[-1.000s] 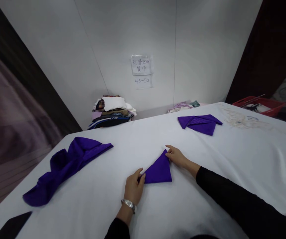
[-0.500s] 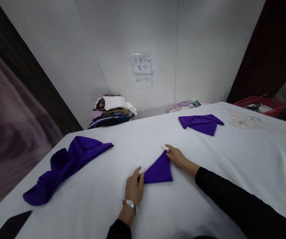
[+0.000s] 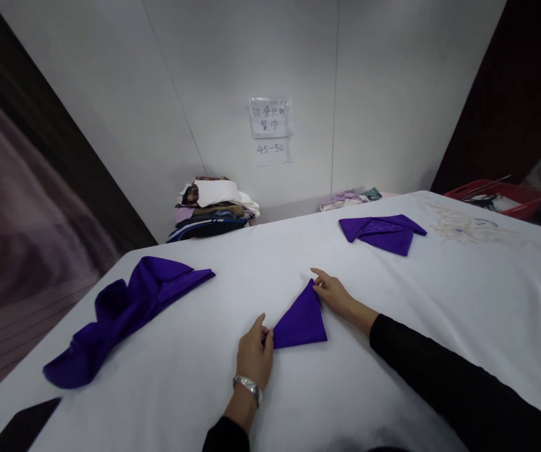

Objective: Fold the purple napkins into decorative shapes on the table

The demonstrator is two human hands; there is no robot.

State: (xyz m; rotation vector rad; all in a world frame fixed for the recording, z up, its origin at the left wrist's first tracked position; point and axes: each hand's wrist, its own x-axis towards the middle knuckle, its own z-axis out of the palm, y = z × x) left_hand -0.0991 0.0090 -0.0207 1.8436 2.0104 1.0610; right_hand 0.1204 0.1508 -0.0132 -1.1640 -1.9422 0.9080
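Observation:
A purple napkin (image 3: 302, 321), folded into a small triangle-like shape, lies on the white-covered table (image 3: 181, 383) in front of me. My left hand (image 3: 255, 355), with a silver band on its wrist, pinches the napkin's left corner between thumb and fingers. At the top corner, my right hand (image 3: 334, 293) grips the cloth, its index finger stretched out beyond it. Farther right lies a folded purple napkin (image 3: 386, 233) with pointed ends. On the left a crumpled purple cloth (image 3: 124, 314) is spread in loose folds.
Behind the table's far edge sit a stack of folded clothes (image 3: 214, 210) and a smaller cloth pile (image 3: 348, 199). A red basket (image 3: 519, 199) stands at the far right. Paper signs (image 3: 271, 119) hang on the wall. A dark flat object (image 3: 26, 427) lies at lower left.
Both hands keep their hold on the napkin's corners. The top corner and right hand have shifted very slightly up; the other cloths have not moved.

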